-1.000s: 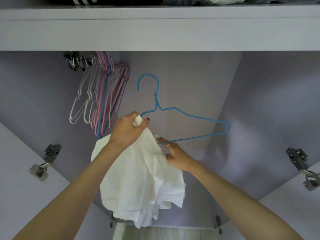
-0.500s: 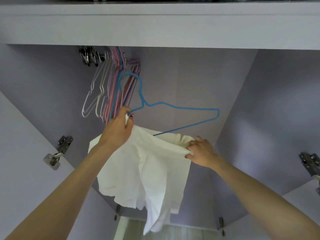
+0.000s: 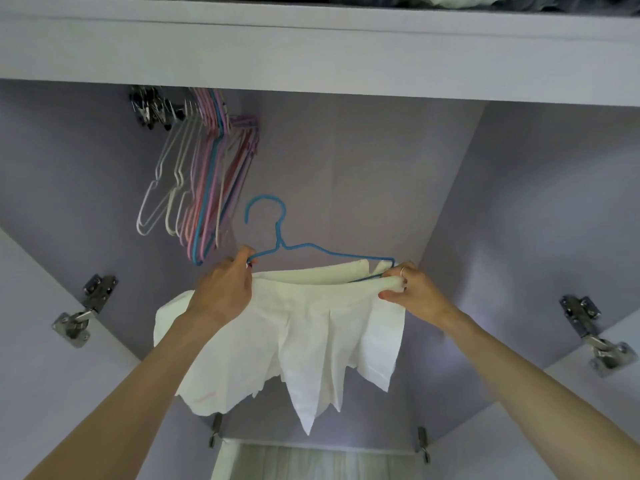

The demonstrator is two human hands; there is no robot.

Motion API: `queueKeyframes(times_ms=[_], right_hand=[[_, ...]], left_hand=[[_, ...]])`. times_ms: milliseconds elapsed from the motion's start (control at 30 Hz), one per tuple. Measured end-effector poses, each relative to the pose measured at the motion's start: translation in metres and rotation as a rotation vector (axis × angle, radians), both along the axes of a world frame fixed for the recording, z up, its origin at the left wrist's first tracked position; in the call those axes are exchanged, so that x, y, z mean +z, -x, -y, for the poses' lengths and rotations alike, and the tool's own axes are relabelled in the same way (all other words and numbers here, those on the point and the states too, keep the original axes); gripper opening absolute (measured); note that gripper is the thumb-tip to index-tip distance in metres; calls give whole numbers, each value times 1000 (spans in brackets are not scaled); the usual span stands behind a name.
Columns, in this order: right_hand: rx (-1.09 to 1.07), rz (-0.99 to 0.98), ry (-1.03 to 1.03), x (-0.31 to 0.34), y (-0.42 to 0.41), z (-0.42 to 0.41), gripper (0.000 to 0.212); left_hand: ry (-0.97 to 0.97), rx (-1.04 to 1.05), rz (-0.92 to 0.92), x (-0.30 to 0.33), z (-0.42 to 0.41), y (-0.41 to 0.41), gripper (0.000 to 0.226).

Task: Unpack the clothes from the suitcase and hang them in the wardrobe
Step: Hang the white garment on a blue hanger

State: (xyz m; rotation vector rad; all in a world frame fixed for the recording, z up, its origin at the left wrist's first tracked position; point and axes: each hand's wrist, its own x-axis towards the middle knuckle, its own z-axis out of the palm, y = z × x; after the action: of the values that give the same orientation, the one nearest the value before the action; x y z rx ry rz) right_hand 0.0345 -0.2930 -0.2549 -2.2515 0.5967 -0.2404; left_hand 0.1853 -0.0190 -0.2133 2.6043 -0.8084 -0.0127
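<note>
A white pleated skirt (image 3: 311, 341) hangs spread out from a blue wire hanger (image 3: 277, 233) inside the open wardrobe. My left hand (image 3: 221, 292) grips the hanger's left end together with the skirt's waistband. My right hand (image 3: 412, 292) pinches the waistband's right end against the hanger's right corner. The waistband is stretched level between both hands, and the hanger's hook is free in the air, below the rail.
Several empty wire hangers (image 3: 197, 188) in white, pink and blue hang at the upper left, beside metal clip hangers (image 3: 149, 105). A shelf (image 3: 311, 53) with folded clothes runs overhead. Door hinges (image 3: 83, 306) (image 3: 595, 334) flank the opening.
The skirt went from a bunched bundle to a spread waistband along the hanger. My right hand slid to the hanger's right end, and the hanger levelled out.
</note>
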Motion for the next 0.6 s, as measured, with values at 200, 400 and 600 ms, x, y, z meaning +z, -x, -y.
queueKeyframes(times_ms=[200, 400, 600], right_hand=[[-314, 261, -693, 5, -7, 10, 44], [-264, 315, -891, 12, -14, 4, 32], [-38, 217, -968, 32, 4, 2, 17]], left_hand=[[45, -145, -99, 2, -5, 3, 44], [133, -178, -265, 10, 5, 11, 45], [176, -35, -350, 10, 3, -1, 38]])
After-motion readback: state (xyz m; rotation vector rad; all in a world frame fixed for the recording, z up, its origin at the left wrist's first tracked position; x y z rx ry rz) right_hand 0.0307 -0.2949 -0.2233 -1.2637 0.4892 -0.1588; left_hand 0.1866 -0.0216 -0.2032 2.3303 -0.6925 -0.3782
